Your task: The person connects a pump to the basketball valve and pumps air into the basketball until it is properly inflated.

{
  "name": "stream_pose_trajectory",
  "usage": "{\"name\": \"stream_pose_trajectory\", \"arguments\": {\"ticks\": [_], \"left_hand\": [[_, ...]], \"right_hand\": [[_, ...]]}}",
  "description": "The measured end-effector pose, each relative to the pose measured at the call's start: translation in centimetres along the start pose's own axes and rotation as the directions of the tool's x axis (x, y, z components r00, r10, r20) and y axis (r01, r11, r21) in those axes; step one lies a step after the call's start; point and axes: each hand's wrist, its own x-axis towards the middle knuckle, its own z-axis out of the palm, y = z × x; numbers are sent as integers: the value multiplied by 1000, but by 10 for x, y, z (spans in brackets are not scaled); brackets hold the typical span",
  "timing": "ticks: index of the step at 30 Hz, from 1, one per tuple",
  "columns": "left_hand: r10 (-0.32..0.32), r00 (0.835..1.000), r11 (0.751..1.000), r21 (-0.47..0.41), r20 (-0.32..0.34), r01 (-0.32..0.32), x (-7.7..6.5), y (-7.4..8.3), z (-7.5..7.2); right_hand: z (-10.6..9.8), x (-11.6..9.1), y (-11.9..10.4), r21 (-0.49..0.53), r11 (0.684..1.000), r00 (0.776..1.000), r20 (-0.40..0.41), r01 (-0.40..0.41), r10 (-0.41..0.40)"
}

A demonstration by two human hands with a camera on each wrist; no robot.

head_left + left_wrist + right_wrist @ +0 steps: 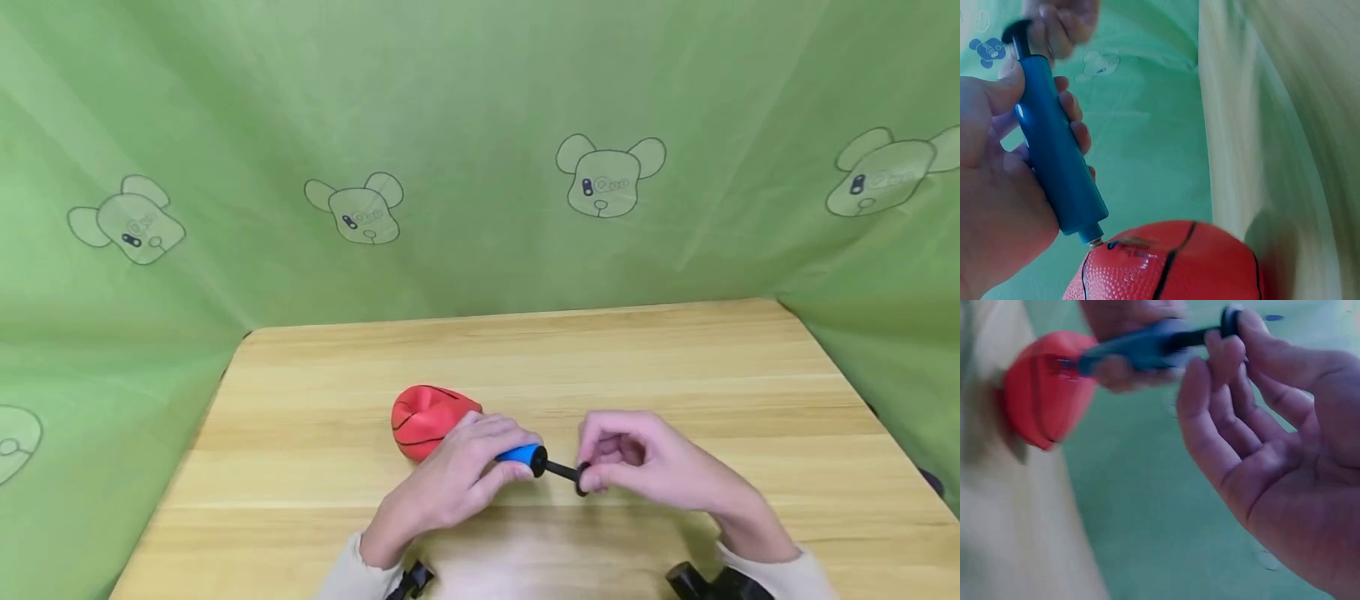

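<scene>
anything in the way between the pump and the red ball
Nothing visible: in the left wrist view, the pump has its tip against the ball. The left hand grips the pump; the right hand pinches its handle.

1. Left sleeve (354, 577): off-white, plain, ends near wrist.
2. Right sleeve (797, 575): same off-white.
3. Left wrist device (415, 579): black, small, angular, partly cut off.
4. Right wrist device (723, 586): black, bulkier, rounded stub.
5. Left hand (465, 471), right hand (667, 467): bare.
</scene>
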Motion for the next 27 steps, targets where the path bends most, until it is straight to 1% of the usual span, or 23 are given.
{"name": "stream_pose_trajectory", "arguments": {"ticks": [2, 4, 6, 7, 9, 11, 13, 16, 19, 21, 24, 25, 27], "left_hand": [[-19, 1000, 1000, -1, -9, 19, 0, -2, -5], [-45, 999, 999, 0, -25, 45, -1, -4, -10], [-69, 997, 998, 4, -41, 69, -2, -6, -14], [-77, 996, 997, 4, -46, 77, -2, -6, -15], [-82, 995, 997, 4, -52, 82, -1, -6, -14], [-80, 995, 997, 9, -54, 80, 0, -4, -12], [-71, 996, 997, 14, -45, 72, 2, -2, -8], [-57, 998, 997, 43, -25, 58, 3, 1, -2], [-58, 998, 996, 72, -2, 58, 1, 2, 0], [-50, 999, 996, 74, 4, 50, -1, 2, -1], [-33, 999, 998, 46, 2, 32, -2, 0, -1], [-26, 1000, 999, 39, -5, 27, -2, -1, -2], [-21, 999, 999, 30, -25, 22, -2, -3, -4]], "right_hand": [[-8, -9, -8, -6, 996, 996, 17, 93, -93], [-14, -16, -14, 12, 984, 984, 32, 175, -176], [-17, -20, -17, 32, 976, 975, 39, 217, -218], [-17, -20, -18, 27, 979, 978, 30, 204, -205], [-14, -16, -16, 9, 989, 989, 4, 147, -147], [-9, -9, -10, 1, 998, 998, -26, 61, -61], [-4, -2, 1, 1, 1000, 998, -55, -16, 16], [4, 9, 19, 41, 996, 995, -65, -75, 78], [10, 15, 29, 59, 995, 995, -57, -81, 84], [12, 16, 24, 51, 993, 993, -50, -105, 107], [8, 11, 8, 2, 994, 993, -44, -110, 110], [5, 8, 2, -11, 996, 995, -38, -89, 88], [-4, -1, -7, -23, 1000, 1000, -16, 7, -8]]}}
